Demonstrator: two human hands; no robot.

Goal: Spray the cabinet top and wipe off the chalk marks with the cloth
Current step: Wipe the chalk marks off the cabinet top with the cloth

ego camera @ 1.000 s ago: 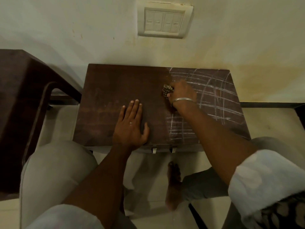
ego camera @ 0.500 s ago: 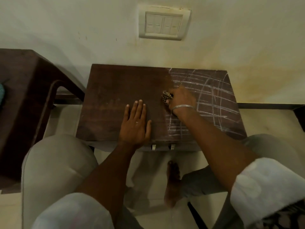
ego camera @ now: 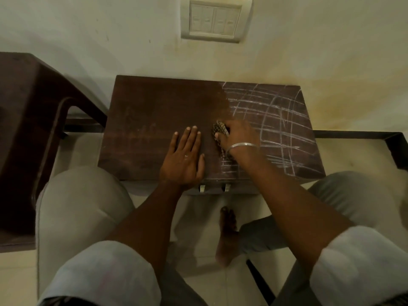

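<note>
The left hand (ego camera: pixel 184 159) is lying flat, fingers straight, on the cabinet top (ego camera: pixel 154 120); the right hand (ego camera: pixel 237 135) is gripping a checked cloth (ego camera: pixel 219 129) beside the chalk marks (ego camera: pixel 276 124).

Dark cabinet top (ego camera: pixel 150 111): chalk marks (ego camera: pixel 276 120) rt half, cloth (ego camera: pixel 218 129) at ctr.

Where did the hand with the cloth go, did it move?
Yes. The right hand, gripping the cloth, slid toward the front edge of the cabinet top, nearer the two handles.
</note>
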